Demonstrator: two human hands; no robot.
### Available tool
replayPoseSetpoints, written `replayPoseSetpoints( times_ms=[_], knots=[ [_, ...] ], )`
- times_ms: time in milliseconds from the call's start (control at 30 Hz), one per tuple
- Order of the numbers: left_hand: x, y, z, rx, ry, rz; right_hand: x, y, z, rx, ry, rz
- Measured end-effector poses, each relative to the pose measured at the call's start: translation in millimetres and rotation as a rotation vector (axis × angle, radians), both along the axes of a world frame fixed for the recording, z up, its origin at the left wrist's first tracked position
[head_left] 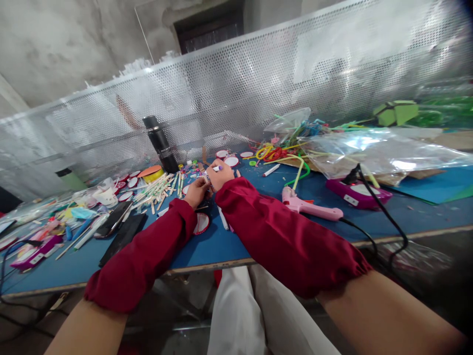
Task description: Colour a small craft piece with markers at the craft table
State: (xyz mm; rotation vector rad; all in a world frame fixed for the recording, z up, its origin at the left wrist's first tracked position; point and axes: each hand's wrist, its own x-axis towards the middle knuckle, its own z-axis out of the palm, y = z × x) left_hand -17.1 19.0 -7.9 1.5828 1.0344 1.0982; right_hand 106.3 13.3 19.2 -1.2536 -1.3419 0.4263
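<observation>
Both my arms wear dark red sleeve covers and meet over the blue table. My right hand is closed in a pinch on a small white and purple piece. My left hand is closed beside it, fingertips touching the same small work; what it holds is too small to make out. A red-rimmed white round disc lies under my left wrist. Several short white and green sticks lie scattered just to the left.
A pink glue gun and a purple device with black cables lie to the right. A black flask stands behind. Clear plastic bags, coloured tubes, phones and a perforated metal screen surround the work.
</observation>
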Motion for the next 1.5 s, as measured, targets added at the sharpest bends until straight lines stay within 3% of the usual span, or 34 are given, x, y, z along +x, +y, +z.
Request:
replayPoseSetpoints(
  times_ms=[600, 1500],
  knots=[
    [-2.2, 6.3, -4.2, 0.039, 0.007, -0.041, 1.7, -0.7, 3.1, -0.051, -0.031, -0.028],
    [-0.8, 4.2, -2.4, 0.031, 0.010, 0.002, 0.8, 0.2, 1.9, -0.017, -0.020, -0.009]
  ],
)
